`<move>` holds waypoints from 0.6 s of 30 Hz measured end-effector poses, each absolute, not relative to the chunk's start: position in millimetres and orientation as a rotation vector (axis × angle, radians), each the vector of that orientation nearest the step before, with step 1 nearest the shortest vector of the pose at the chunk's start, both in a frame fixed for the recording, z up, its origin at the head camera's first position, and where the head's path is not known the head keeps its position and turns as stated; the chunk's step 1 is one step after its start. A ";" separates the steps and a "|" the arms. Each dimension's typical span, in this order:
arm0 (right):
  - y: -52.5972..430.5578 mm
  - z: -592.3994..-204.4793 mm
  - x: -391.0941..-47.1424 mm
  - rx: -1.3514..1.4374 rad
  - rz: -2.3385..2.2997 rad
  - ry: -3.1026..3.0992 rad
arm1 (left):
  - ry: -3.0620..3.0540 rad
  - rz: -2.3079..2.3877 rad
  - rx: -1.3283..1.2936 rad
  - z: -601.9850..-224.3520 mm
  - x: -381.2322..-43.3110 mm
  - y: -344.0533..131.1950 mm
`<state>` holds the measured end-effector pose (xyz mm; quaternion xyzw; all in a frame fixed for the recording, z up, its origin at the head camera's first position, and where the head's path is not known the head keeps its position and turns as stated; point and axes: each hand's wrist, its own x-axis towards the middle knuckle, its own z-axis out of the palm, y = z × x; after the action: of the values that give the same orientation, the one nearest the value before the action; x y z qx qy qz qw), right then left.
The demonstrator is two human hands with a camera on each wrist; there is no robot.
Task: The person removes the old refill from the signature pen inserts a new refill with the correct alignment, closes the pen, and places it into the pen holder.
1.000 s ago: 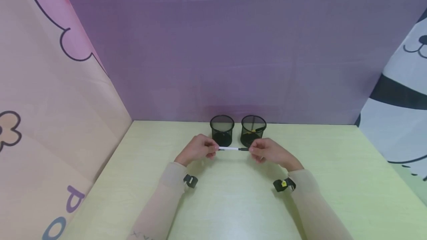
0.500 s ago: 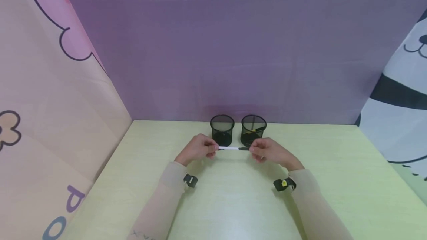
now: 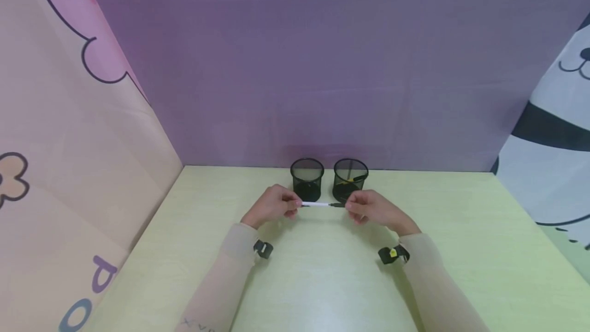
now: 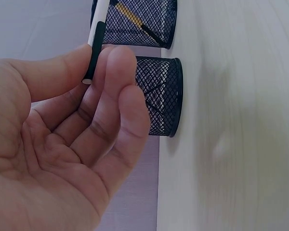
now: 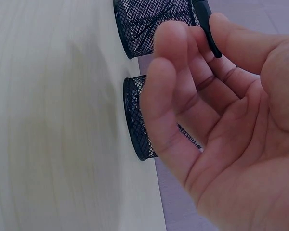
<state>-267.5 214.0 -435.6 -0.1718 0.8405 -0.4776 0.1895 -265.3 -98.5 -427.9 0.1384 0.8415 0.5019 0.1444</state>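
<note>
A white pen (image 3: 317,204) with a black cap (image 3: 337,205) is held level above the table, in front of two black mesh cups. My left hand (image 3: 275,205) pinches its white end between thumb and forefinger; the left wrist view shows a black section on that end of the pen (image 4: 97,43). With thumb and forefinger, my right hand (image 3: 375,211) pinches the black cap, whose clip tip (image 5: 212,41) shows in the right wrist view. The other fingers of both hands are loosely bent.
Behind the pen stand the left mesh cup (image 3: 307,188) and the right mesh cup (image 3: 340,191). A yellow-and-black pen (image 4: 130,17) leans inside the right one. A purple cloth wall (image 3: 295,65) rises at the back edge of the pale table (image 3: 318,281).
Almost nothing differs. The right hand sits very slightly farther right, and both hands keep their hold on the pen.
</note>
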 end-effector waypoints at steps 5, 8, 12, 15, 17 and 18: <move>214.9 -436.2 -267.8 -0.484 -1.339 2.367 | 2.428 1.449 0.399 -428.9 -266.0 -99.1; 215.1 -436.1 -267.7 -0.490 -1.341 2.370 | 2.429 1.454 0.402 -429.8 -266.5 -99.6; 215.1 -435.5 -267.3 -0.497 -1.341 2.374 | 2.431 1.453 0.400 -429.4 -266.8 -99.6; 215.7 -435.5 -267.5 -0.502 -1.337 2.376 | 2.432 1.453 0.398 -428.4 -266.5 -99.7; 216.2 -435.7 -267.7 -0.502 -1.334 2.377 | 2.431 1.453 0.399 -427.8 -266.1 -99.8; 216.5 -435.7 -267.7 -0.502 -1.333 2.378 | 2.431 1.452 0.399 -427.4 -265.9 -99.9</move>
<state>-267.7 216.5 -435.7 -0.1781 0.8432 -0.4727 0.1839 -265.9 -99.9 -427.4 0.1382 0.8417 0.5028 0.1403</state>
